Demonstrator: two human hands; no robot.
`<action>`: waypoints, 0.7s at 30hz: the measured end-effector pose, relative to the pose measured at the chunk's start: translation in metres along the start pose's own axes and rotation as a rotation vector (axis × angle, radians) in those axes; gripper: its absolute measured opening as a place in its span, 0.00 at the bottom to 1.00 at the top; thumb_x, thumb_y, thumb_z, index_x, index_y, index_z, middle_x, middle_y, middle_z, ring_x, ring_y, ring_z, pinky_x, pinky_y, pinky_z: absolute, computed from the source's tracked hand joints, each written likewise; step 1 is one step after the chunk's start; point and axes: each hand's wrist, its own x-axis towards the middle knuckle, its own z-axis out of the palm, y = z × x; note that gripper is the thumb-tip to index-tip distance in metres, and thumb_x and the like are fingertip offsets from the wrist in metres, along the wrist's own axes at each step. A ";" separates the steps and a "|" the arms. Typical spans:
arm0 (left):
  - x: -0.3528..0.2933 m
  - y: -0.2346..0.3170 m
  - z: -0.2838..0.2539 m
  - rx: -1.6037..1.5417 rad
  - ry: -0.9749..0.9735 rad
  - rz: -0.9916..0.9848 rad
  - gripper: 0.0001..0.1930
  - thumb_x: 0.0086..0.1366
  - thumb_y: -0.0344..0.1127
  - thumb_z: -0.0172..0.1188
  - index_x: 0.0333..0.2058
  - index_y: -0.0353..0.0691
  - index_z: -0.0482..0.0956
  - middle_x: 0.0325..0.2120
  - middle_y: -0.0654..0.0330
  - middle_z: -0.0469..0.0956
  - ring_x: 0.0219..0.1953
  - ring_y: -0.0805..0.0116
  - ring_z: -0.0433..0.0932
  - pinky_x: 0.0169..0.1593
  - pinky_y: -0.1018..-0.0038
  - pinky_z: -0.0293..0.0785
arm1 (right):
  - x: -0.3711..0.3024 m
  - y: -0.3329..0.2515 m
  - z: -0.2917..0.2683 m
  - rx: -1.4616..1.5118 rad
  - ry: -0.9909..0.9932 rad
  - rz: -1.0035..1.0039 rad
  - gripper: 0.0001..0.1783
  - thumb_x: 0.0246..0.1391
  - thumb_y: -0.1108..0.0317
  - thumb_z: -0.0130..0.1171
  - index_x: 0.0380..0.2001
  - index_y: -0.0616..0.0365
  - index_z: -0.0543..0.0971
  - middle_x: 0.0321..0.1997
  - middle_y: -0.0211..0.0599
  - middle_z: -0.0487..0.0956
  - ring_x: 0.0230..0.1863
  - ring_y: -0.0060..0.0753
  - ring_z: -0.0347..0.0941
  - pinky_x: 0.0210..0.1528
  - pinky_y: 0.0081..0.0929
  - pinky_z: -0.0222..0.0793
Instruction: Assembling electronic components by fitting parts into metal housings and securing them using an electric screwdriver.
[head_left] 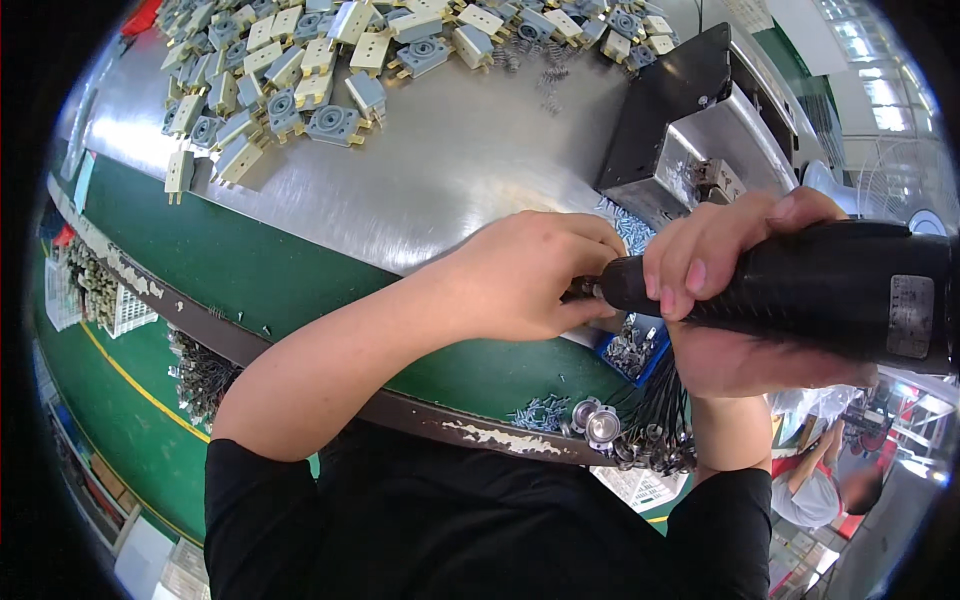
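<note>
My right hand (715, 250) is wrapped round a thick black electric screwdriver (820, 285), which lies nearly level with its nose toward the left. At that nose, my left hand (540, 270) is closed with the thumb and fingers pinched together. Whatever sits between them is hidden by the fingers. Just under the screwdriver's nose, a small blue tray (640, 372) holds little metal parts. Beyond the hands, loose screws (628, 228) lie in a heap beside a metal box fixture (690, 140).
Several grey-and-cream switch-like blocks (320, 75) cover the far part of the steel sheet (470, 150), with small springs (550, 75) near them. Round metal parts with black wires (605, 425) and more screws (540, 412) lie along the green table's near edge. Another person (815, 490) sits at the right.
</note>
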 end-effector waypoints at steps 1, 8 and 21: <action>0.000 0.002 0.000 0.005 0.004 -0.004 0.14 0.56 0.36 0.73 0.38 0.35 0.85 0.40 0.57 0.83 0.40 0.50 0.84 0.44 0.59 0.79 | -0.001 -0.002 0.000 -0.018 0.007 0.023 0.60 0.45 0.10 0.52 0.62 0.53 0.65 0.28 0.35 0.74 0.23 0.31 0.73 0.29 0.34 0.72; 0.005 0.010 -0.006 0.001 -0.052 -0.059 0.14 0.56 0.37 0.73 0.39 0.36 0.85 0.42 0.56 0.84 0.41 0.50 0.84 0.45 0.60 0.80 | -0.001 -0.018 0.001 -0.164 0.055 0.169 0.64 0.46 0.11 0.52 0.68 0.55 0.62 0.27 0.35 0.74 0.21 0.32 0.72 0.28 0.34 0.72; 0.019 0.032 -0.006 0.211 0.063 0.315 0.20 0.53 0.31 0.77 0.46 0.40 0.87 0.43 0.54 0.86 0.47 0.54 0.86 0.51 0.60 0.82 | 0.016 -0.069 -0.045 -0.117 0.283 0.100 0.62 0.58 0.17 0.46 0.74 0.62 0.54 0.38 0.41 0.76 0.37 0.41 0.78 0.46 0.41 0.74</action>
